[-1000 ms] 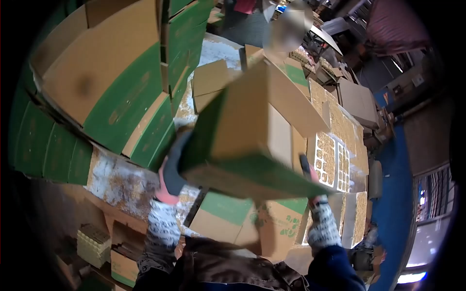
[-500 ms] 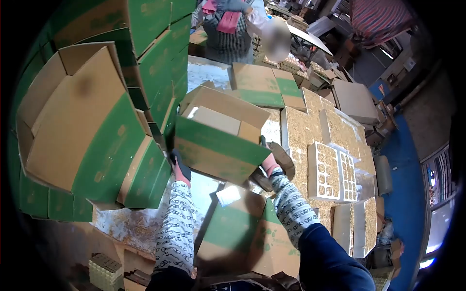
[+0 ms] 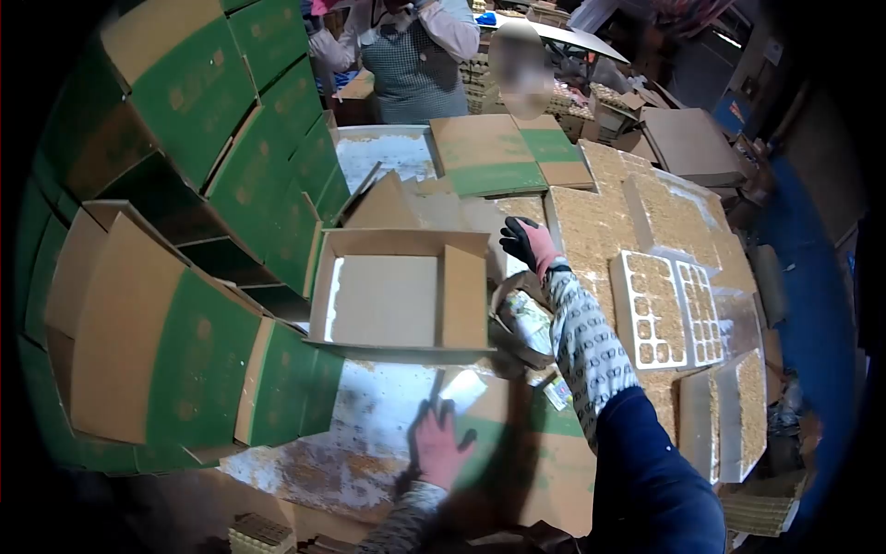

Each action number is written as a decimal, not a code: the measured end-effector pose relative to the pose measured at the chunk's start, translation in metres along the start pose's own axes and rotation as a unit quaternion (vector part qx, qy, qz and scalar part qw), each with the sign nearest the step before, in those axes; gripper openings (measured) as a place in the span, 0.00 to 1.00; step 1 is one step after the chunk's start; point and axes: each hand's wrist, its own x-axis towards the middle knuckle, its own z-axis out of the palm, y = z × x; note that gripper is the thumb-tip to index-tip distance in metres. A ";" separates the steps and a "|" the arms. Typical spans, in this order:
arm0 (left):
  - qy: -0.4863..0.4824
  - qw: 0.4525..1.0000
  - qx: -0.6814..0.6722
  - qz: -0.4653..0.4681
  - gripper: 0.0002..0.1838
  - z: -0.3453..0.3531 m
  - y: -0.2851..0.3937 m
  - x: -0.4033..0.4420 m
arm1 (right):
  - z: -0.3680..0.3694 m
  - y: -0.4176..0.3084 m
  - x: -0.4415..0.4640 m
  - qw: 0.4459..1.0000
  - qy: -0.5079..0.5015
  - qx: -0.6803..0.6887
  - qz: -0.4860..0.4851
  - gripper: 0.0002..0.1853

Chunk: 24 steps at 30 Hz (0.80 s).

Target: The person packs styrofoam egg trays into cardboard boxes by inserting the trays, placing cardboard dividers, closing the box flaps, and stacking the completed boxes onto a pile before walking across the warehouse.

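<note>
Beyond left hand, leftward of nearer right hand, open box is set, long axis crosswise; hands are held apart, nothing seen gripped.

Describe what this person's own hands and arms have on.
The left hand and right hand wear pink gloves with dark fingertips; on the right, the dark part spreads over the fingers. The forearms are in pale sleeve covers printed with small dark outlined shapes. Above the right cover is a plain navy sleeve.
</note>
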 end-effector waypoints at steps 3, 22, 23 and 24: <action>0.017 1.000 0.011 0.007 0.42 -0.008 0.004 0.004 | 0.011 0.023 0.057 0.980 0.029 -0.182 0.080 0.26; 0.051 0.998 -0.046 -0.010 0.28 0.004 0.000 -0.002 | -0.071 -0.140 -0.116 0.916 0.146 -0.353 -0.121 0.18; 0.038 0.998 -0.052 -0.009 0.30 0.010 -0.004 -0.004 | -0.088 -0.152 -0.155 0.888 0.196 -0.402 -0.104 0.19; 0.040 0.998 -0.053 -0.016 0.29 0.012 -0.004 -0.004 | -0.111 -0.154 -0.184 0.914 0.188 -0.348 -0.087 0.18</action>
